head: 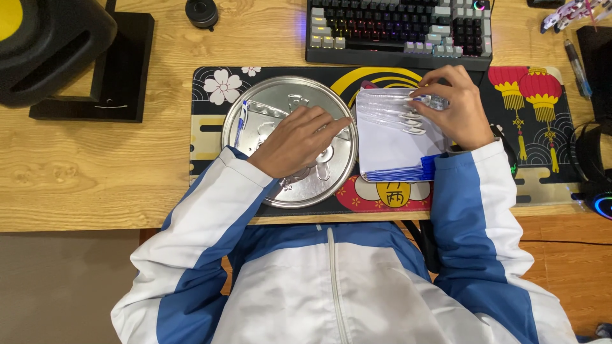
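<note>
Left hand: yours lay flat on the round metal tray, fingers loosely open, gripping nothing
Right hand: yours pinched a clear pen above the pack of pens
Handling: pens looked light, slick; grip mid-barrel

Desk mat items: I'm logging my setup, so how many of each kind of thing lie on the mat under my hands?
Round silver metal tray: 1
Loose blue-capped pen on that tray: 1
Clear rectangular plastic box of pens: 1
Total: 3
</note>
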